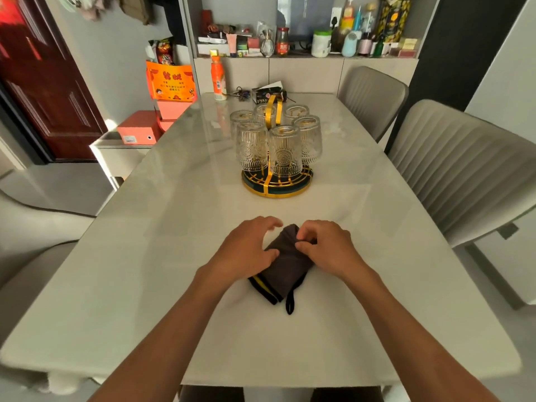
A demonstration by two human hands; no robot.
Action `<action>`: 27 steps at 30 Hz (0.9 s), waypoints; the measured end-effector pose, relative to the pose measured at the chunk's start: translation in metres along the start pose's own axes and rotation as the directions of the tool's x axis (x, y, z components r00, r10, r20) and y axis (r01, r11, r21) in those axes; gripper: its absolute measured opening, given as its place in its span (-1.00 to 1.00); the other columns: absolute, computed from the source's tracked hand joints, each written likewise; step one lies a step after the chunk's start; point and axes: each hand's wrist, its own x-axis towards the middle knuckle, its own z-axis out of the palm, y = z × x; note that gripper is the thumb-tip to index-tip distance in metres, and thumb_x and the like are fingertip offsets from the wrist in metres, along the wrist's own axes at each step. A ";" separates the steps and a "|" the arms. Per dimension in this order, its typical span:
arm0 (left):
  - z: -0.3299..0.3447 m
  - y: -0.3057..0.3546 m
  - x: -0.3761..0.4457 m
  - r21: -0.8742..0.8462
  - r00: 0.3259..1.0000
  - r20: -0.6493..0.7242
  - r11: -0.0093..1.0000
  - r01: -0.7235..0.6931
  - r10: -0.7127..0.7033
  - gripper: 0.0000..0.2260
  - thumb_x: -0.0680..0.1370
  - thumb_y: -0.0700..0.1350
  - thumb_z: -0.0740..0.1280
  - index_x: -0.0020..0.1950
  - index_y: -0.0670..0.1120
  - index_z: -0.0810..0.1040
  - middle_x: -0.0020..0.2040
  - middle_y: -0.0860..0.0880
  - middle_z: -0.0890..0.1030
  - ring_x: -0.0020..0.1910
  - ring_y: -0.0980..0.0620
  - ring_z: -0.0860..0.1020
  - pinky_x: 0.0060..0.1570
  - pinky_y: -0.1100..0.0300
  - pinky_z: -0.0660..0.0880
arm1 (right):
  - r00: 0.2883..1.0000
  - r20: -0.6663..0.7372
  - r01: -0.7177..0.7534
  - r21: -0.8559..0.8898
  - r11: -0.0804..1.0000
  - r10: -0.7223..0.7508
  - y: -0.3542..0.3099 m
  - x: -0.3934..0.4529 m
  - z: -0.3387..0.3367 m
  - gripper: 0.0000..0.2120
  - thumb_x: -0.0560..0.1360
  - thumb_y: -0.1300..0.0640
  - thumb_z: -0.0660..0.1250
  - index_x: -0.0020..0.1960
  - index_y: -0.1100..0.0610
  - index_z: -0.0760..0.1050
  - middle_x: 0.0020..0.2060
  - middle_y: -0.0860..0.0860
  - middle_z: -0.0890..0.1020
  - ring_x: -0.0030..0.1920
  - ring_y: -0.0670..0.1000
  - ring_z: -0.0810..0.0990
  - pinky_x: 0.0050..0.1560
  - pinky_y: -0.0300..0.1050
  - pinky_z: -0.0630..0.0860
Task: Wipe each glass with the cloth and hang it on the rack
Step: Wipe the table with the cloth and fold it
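Observation:
A folded dark brown cloth [285, 266] with black-and-yellow trim and a black loop lies on the pale table [145, 271] in front of me. My left hand [246, 250] rests on its left side, thumb on the fabric and fingers relaxed. My right hand [324, 245] pinches the cloth's upper right edge with curled fingers. Further back stands a round gold-and-dark rack [277, 181] with a gold handle. Several patterned clear glasses [285, 150] hang upside down on it.
An orange bottle [219, 78], keys [242, 92] and a dark packet [268, 94] sit at the table's far end. Two grey chairs [452, 169] stand along the right side, another at the left. A cluttered shelf [304, 39] lines the back wall.

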 end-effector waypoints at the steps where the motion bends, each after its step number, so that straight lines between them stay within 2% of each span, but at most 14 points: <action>1: -0.001 0.003 0.003 -0.040 0.996 0.037 0.996 -0.076 0.077 -0.37 0.52 -0.08 0.48 0.53 0.14 0.31 0.51 0.09 0.38 0.47 0.06 0.33 0.44 0.13 0.29 | 0.997 0.012 0.072 0.124 0.990 -0.074 0.000 -0.002 -0.005 -0.91 0.52 0.12 0.42 -0.08 -0.05 0.53 -0.11 -0.10 0.64 -0.01 -0.05 0.60 0.09 -0.03 0.49; 3: -0.006 0.008 0.007 -0.135 0.976 0.074 0.971 -0.195 0.206 -0.28 0.47 -0.12 0.51 0.56 0.15 0.28 0.56 0.14 0.29 0.51 0.14 0.22 0.47 0.19 0.17 | 0.981 0.039 0.167 0.308 0.937 -0.188 -0.003 -0.007 -0.022 -0.85 0.54 0.22 0.39 -0.11 0.00 0.50 -0.16 -0.12 0.62 -0.05 -0.11 0.59 0.04 -0.19 0.47; 5: -0.015 0.012 0.010 -0.252 0.964 0.003 0.933 -0.257 0.267 -0.45 0.44 -0.12 0.56 0.37 0.16 0.47 0.41 0.19 0.46 0.42 0.21 0.36 0.44 0.24 0.24 | 0.973 0.033 0.196 0.392 0.899 -0.227 -0.007 -0.012 -0.043 -0.88 0.57 0.25 0.35 -0.09 0.06 0.48 -0.19 -0.11 0.64 -0.10 -0.14 0.60 -0.01 -0.28 0.46; 8: -0.032 0.015 0.013 -0.372 0.960 -0.073 0.885 -0.279 0.272 -0.73 0.43 -0.18 0.58 -0.02 0.06 0.56 0.02 0.17 0.64 0.13 0.22 0.58 0.27 0.25 0.42 | 0.975 0.012 0.188 0.487 0.853 -0.222 -0.013 -0.013 -0.066 -0.96 0.61 0.24 0.31 -0.02 0.15 0.47 -0.21 0.24 0.66 -0.24 0.03 0.54 -0.12 -0.08 0.44; 10: -0.037 0.017 0.013 -0.391 0.954 -0.057 0.873 -0.292 0.293 -0.79 0.45 -0.20 0.56 -0.11 -0.01 0.54 -0.11 0.16 0.63 0.03 0.17 0.60 0.22 0.22 0.44 | 0.969 0.021 0.204 0.485 0.850 -0.245 -0.019 -0.013 -0.074 -0.95 0.60 0.24 0.32 -0.04 0.14 0.50 -0.28 0.30 0.62 -0.29 0.08 0.47 -0.18 -0.04 0.38; 13: -0.043 0.022 0.005 -0.474 0.932 -0.087 0.808 -0.350 0.352 -0.80 0.44 -0.19 0.53 -0.16 0.00 0.52 -0.11 0.16 0.62 0.05 0.09 0.60 0.37 0.05 0.42 | 0.951 0.002 0.269 0.482 0.834 -0.308 -0.034 -0.015 -0.084 -0.91 0.58 0.27 0.34 -0.07 0.12 0.53 -0.30 0.27 0.64 -0.31 0.00 0.50 -0.20 -0.13 0.43; 15: -0.049 0.025 0.002 -0.537 0.919 -0.144 0.751 -0.384 0.367 -0.81 0.41 -0.21 0.51 -0.19 -0.01 0.52 0.01 0.08 0.62 0.17 0.05 0.59 0.42 0.09 0.38 | 0.937 -0.022 0.316 0.483 0.817 -0.350 -0.040 -0.016 -0.092 -0.92 0.57 0.28 0.36 -0.07 0.14 0.55 -0.29 0.22 0.66 -0.30 -0.07 0.53 -0.17 -0.26 0.46; 16: -0.052 0.025 0.001 -0.552 0.917 -0.152 0.738 -0.388 0.368 -0.82 0.42 -0.23 0.49 -0.19 -0.04 0.52 0.03 0.03 0.63 0.18 0.03 0.59 0.39 0.12 0.41 | 0.932 -0.025 0.330 0.474 0.816 -0.363 -0.041 -0.017 -0.095 -0.92 0.56 0.28 0.37 -0.07 0.13 0.55 -0.29 0.19 0.66 -0.29 -0.09 0.54 -0.16 -0.28 0.46; 18: -0.055 0.026 0.001 -0.572 0.924 -0.144 0.732 -0.369 0.354 -0.83 0.46 -0.26 0.47 -0.18 -0.16 0.48 -0.08 -0.11 0.63 0.02 0.00 0.63 0.18 0.12 0.54 | 0.929 -0.035 0.346 0.439 0.829 -0.369 -0.041 -0.018 -0.100 -0.89 0.56 0.27 0.38 -0.09 0.09 0.55 -0.31 0.11 0.67 -0.28 -0.12 0.56 -0.13 -0.27 0.48; 20: -0.056 0.026 -0.001 -0.567 0.941 -0.134 0.754 -0.330 0.311 -0.80 0.50 -0.28 0.47 -0.12 -0.22 0.44 -0.22 -0.22 0.58 -0.18 -0.01 0.59 -0.03 0.12 0.56 | 0.936 -0.057 0.341 0.401 0.850 -0.349 -0.039 -0.020 -0.103 -0.85 0.56 0.26 0.38 -0.12 0.05 0.55 -0.35 0.07 0.65 -0.31 -0.11 0.55 -0.13 -0.23 0.48; 22: -0.057 0.025 -0.004 -0.511 0.958 -0.072 0.814 -0.275 0.278 -0.80 0.52 -0.24 0.48 0.03 -0.17 0.48 -0.28 -0.11 0.57 -0.25 0.00 0.56 -0.08 0.14 0.56 | 0.946 -0.074 0.318 0.374 0.871 -0.314 -0.037 -0.022 -0.105 -0.83 0.56 0.25 0.38 -0.14 0.03 0.53 -0.41 0.13 0.61 -0.35 -0.02 0.51 -0.19 -0.10 0.45; 24: -0.062 0.022 -0.006 -0.438 0.969 -0.012 0.870 -0.227 0.247 -0.83 0.54 -0.18 0.46 0.07 -0.03 0.55 -0.27 0.00 0.59 -0.23 -0.06 0.59 -0.07 0.03 0.58 | 0.958 -0.072 0.285 0.332 0.899 -0.277 -0.036 -0.026 -0.107 -0.84 0.57 0.24 0.36 -0.14 0.03 0.52 -0.43 0.20 0.56 -0.39 0.08 0.46 -0.26 0.01 0.44; 26: -0.071 0.022 -0.005 -0.360 0.973 -0.034 0.906 -0.224 0.228 -0.91 0.57 -0.14 0.44 0.01 0.04 0.62 -0.17 -0.06 0.63 -0.12 -0.15 0.60 -0.06 -0.09 0.58 | 0.971 -0.061 0.239 0.303 0.922 -0.232 -0.036 -0.025 -0.108 -0.87 0.58 0.19 0.35 -0.12 0.03 0.52 -0.41 0.20 0.59 -0.39 0.06 0.46 -0.25 -0.03 0.44; 27: -0.074 0.023 -0.002 -0.323 0.972 -0.080 0.916 -0.237 0.223 -0.92 0.57 -0.14 0.44 -0.01 0.05 0.64 -0.14 -0.08 0.64 -0.13 -0.15 0.60 -0.08 -0.09 0.57 | 0.978 -0.058 0.208 0.317 0.925 -0.200 -0.036 -0.024 -0.108 -0.89 0.59 0.17 0.34 -0.11 0.03 0.52 -0.34 0.23 0.63 -0.36 0.07 0.47 -0.23 -0.05 0.43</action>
